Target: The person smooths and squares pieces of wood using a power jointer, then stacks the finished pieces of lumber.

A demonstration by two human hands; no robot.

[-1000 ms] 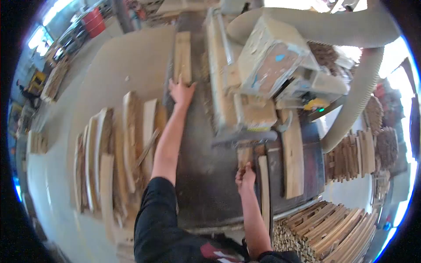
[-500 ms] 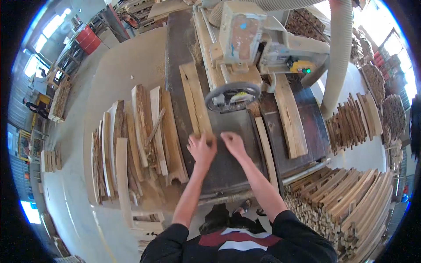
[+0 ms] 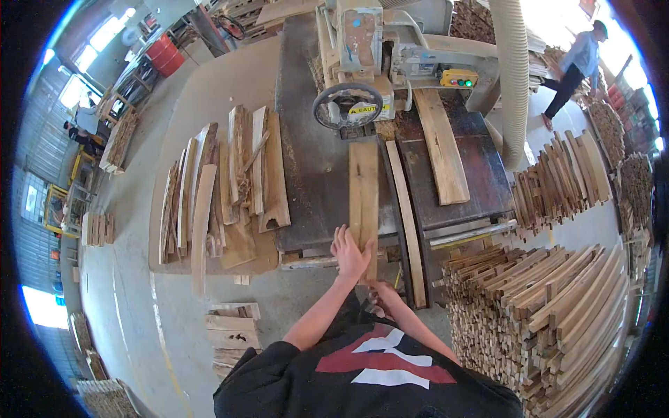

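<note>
A wooden board [image 3: 363, 188] lies lengthwise on the dark machine table [image 3: 310, 177], its far end just before the saw machine's black handwheel [image 3: 348, 106]. My left hand [image 3: 352, 256] grips it from above near the close end, fingers on the left edge and thumb on the right. Below that, my right hand [image 3: 382, 294] holds the board's near end, which overhangs the table; its fingers are partly hidden. Just right of the board, a narrow wood strip [image 3: 410, 230] runs along a dark rail. Another board [image 3: 443, 150] rests farther right on the table.
Several rough-edged boards [image 3: 277, 181] lie on a brown panel to the left. A large stack of strips [image 3: 529, 299] stands at lower right, with another pile [image 3: 564, 181] behind it. A thick hose [image 3: 512, 83] hangs by the machine. A person [image 3: 577, 66] is at far right.
The board has shifted right and toward me, now straight in front of the handwheel. My right hand has come down to its near end. A person now shows at upper right.
</note>
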